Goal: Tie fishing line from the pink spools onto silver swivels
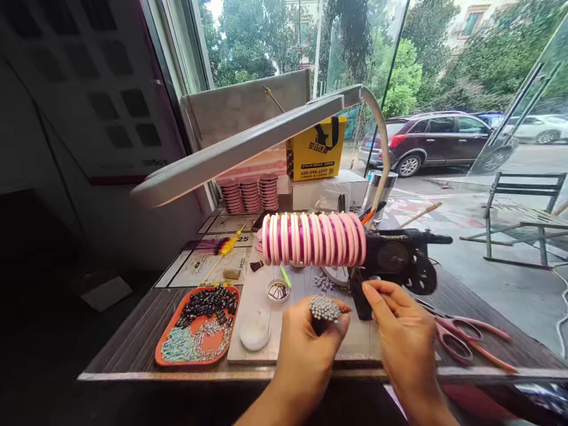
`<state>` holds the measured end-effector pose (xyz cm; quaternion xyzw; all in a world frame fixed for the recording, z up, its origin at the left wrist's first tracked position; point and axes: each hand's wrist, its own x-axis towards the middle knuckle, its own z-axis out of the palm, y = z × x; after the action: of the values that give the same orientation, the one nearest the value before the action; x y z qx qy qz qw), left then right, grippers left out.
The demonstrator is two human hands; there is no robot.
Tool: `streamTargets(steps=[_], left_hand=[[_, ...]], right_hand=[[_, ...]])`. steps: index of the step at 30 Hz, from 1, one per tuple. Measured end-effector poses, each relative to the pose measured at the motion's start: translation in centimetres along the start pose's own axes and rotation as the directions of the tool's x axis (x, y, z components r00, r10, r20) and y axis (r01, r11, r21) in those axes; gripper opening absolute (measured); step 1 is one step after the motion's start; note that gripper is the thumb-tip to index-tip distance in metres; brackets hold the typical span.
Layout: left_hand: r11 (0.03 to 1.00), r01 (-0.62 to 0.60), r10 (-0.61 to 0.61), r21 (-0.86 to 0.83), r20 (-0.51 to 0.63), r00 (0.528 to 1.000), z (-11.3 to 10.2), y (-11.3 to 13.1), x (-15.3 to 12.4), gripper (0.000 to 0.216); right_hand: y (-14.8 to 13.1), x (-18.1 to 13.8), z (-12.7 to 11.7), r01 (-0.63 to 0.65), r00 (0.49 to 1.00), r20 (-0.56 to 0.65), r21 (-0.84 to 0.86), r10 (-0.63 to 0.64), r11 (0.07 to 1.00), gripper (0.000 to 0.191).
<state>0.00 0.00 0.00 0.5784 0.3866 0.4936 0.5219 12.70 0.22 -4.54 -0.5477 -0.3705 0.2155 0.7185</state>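
Note:
My left hand (306, 346) is wrapped round a bundle of thin grey sticks (323, 308), whose round ends point up towards me. To its right, my right hand (402, 331) is raised with thumb and forefinger pinched together; whatever they hold is too small to make out. Just beyond both hands sits a roll of pink and white rings (314, 239) with purple between them, mounted on a black hand-cranked device (393, 260). Small grey beads (323, 281) lie on the pale board (355, 350) behind my left hand.
An orange tray (158, 349) of beads and a white round lid (254, 331) are at the left. Scissors (457, 340) and orange-handled pliers (497, 358) lie right. A lamp (248, 145) arches overhead. Behind stand stacked pink discs (251, 196) and a yellow bag (316, 154).

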Motion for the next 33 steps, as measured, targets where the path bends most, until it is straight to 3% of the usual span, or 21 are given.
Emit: streamTargets(steps=[7,33], left_hand=[[1.0,0.0,0.0,0.006,0.002,1.0,-0.6,-1.1,-0.5,0.008],[0.999,0.042,-0.042,0.011,-0.018,0.999,-1.1,-0.9,-0.9,0.01]], right_hand=[[0.1,0.5,0.8,0.012,1.0,-0.026,0.002,-0.012,1.0,0.024],[0.5,0.6,1.0,0.052,0.993,-0.11,-0.006,-0.052,0.999,0.023]])
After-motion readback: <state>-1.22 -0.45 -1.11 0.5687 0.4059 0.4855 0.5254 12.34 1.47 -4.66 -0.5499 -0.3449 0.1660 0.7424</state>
